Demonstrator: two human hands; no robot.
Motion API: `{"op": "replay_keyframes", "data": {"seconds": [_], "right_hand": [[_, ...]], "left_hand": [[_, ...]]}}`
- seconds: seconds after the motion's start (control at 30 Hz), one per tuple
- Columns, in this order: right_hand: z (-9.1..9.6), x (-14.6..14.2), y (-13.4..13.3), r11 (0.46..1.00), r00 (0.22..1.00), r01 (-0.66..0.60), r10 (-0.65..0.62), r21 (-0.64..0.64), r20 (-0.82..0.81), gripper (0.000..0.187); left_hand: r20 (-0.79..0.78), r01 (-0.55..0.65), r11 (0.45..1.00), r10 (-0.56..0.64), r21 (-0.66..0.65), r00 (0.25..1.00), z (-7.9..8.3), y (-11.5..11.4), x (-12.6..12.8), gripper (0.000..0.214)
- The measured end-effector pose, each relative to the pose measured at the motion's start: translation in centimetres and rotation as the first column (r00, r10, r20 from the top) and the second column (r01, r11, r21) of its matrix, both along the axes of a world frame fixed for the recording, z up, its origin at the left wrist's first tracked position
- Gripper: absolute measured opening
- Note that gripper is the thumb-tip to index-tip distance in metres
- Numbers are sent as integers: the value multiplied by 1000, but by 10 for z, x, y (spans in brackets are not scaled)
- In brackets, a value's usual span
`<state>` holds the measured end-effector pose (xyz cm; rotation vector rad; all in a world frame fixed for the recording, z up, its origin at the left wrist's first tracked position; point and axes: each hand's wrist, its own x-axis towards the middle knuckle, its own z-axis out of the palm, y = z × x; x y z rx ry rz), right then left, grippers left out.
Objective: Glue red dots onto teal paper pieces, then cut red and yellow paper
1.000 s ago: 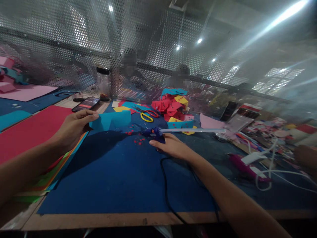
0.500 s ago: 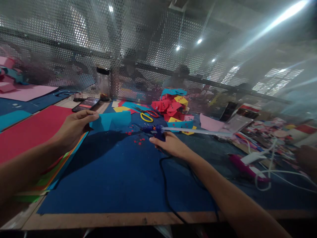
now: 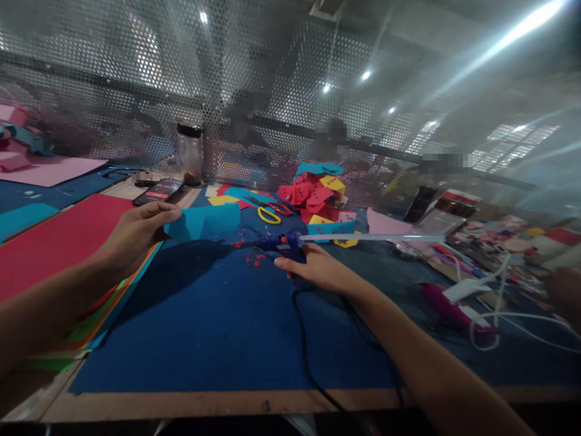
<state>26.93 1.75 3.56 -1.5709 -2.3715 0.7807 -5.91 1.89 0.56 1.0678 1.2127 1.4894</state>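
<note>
The left fingers (image 3: pixel 171 213) pinch a blue paper strip (image 3: pixel 206 222), left of the glue gun (image 3: pixel 295 250) the right fingers (image 3: pixel 284 263) hold. Its tip (image 3: pixel 262 243), if hot, could burn fingers that touch it.

The right hand (image 3: pixel 318 267) partly covers the hot glue gun (image 3: pixel 284 243); its trigger is not distinguishable. The left hand (image 3: pixel 136 233) hides the left end of the blue paper strip (image 3: pixel 209 221). The left view edge cuts off the pink paper model (image 3: pixel 16 143). The black cord (image 3: pixel 304 345) runs into shadow at the near table edge (image 3: pixel 222 406). Text on the smartphone (image 3: pixel 158 192) is illegible. Figures (image 3: pixel 333 144) behind the perforated panel (image 3: pixel 149 54) are blurred.
</note>
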Motion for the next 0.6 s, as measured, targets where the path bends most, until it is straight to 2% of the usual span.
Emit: {"op": "replay_keyframes", "data": {"seconds": [0.23, 0.33, 0.6], "right_hand": [[0, 1, -3, 992, 993, -115, 115, -47, 5, 45], [-1, 2, -2, 989, 991, -135, 134, -66, -25, 46], [-2, 1, -2, 987, 990, -141, 138, -79, -32, 34]], "left_hand": [[6, 8, 1000, -8, 11, 1000, 0, 0, 0, 42], [2, 10, 1000, -10, 16, 1000, -1, 0, 0, 42], [3, 19, 1000, -19, 23, 1000, -2, 1, -1, 37]]}}
